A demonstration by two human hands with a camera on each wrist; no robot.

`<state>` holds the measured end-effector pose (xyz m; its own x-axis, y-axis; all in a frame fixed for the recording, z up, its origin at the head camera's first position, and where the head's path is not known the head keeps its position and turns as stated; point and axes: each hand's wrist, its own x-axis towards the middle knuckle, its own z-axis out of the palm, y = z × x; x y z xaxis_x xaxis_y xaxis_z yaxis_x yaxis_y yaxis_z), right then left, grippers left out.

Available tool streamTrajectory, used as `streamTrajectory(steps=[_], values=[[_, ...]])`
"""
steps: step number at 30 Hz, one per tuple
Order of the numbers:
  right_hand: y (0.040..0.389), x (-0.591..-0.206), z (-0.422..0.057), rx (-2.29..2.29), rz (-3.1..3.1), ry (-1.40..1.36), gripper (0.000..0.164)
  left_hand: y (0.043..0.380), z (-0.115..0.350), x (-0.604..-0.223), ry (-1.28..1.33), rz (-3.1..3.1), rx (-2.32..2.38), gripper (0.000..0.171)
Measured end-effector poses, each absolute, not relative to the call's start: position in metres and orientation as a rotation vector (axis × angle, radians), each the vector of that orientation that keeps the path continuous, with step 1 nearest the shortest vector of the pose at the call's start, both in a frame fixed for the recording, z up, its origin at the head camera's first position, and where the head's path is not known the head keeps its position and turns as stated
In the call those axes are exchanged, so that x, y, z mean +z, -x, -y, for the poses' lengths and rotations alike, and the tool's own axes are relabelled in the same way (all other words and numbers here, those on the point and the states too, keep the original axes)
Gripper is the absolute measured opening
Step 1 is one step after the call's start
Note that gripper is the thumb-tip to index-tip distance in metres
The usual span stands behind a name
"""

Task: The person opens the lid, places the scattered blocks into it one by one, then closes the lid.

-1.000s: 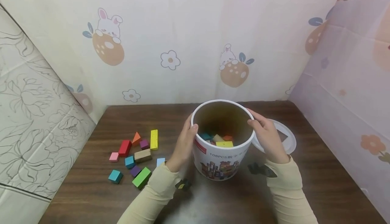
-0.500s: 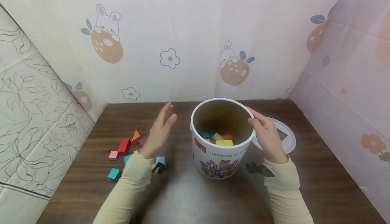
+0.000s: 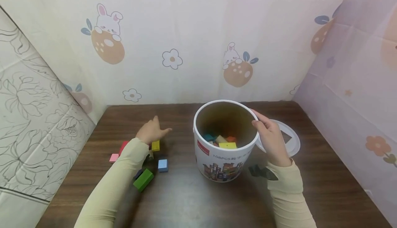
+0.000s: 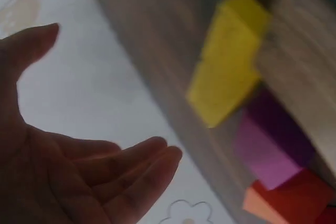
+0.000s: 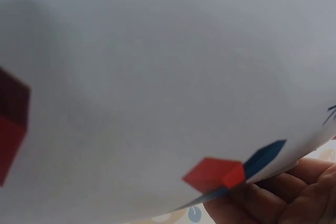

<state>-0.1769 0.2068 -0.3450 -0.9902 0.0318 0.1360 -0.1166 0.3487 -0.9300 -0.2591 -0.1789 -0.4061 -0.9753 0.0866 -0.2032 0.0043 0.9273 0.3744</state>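
Observation:
A white bucket (image 3: 217,162) printed with a block-city picture stands on the table, holding several coloured wooden blocks, a yellow one (image 3: 227,145) on top. My right hand (image 3: 273,140) grips its right rim, thumb at the inner edge and fingers outside. Over the loose blocks at the left hovers my left hand (image 3: 152,131), fingers extended and thumb spread, holding nothing. Close by it in the left wrist view are a yellow block (image 4: 226,64), a plain wooden block (image 4: 302,61), a purple block (image 4: 275,140) and an orange block (image 4: 289,200). The left arm hides part of the group.
Nearer the front lie a green block (image 3: 143,180) and a light blue block (image 3: 163,165). A pink block (image 3: 114,158) and a red block (image 3: 123,147) show left of the forearm. Behind the right hand, a white lid (image 3: 293,140) rests on the brown table (image 3: 198,207).
My left hand has let go of the bucket's left rim and moved left, over the loose blocks. The right hand keeps its grip, and the bucket has stayed in place.

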Motion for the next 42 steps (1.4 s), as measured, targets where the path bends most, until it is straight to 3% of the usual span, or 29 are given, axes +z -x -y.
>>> streamTrajectory(steps=[8,18,27,36,42], values=[[0.177,-0.347,-0.207,1.763,2.439,-0.081,0.043,0.267,0.181,-0.423,-0.052,-2.86,0.335,0.06],[0.177,-0.348,-0.206,1.73,2.457,0.003,0.043,0.269,0.183,-0.433,-0.023,-2.82,0.412,0.031],[0.177,-0.35,-0.205,1.742,2.424,-0.008,0.043,0.27,0.188,-0.433,0.024,-2.825,0.541,0.031],[0.178,-0.353,-0.203,1.768,2.361,-0.036,0.041,0.271,0.192,-0.423,-0.088,-2.981,0.633,0.009],[0.177,-0.352,-0.203,1.765,2.372,-0.038,0.042,0.267,0.191,-0.408,-0.181,-3.05,0.774,0.03]])
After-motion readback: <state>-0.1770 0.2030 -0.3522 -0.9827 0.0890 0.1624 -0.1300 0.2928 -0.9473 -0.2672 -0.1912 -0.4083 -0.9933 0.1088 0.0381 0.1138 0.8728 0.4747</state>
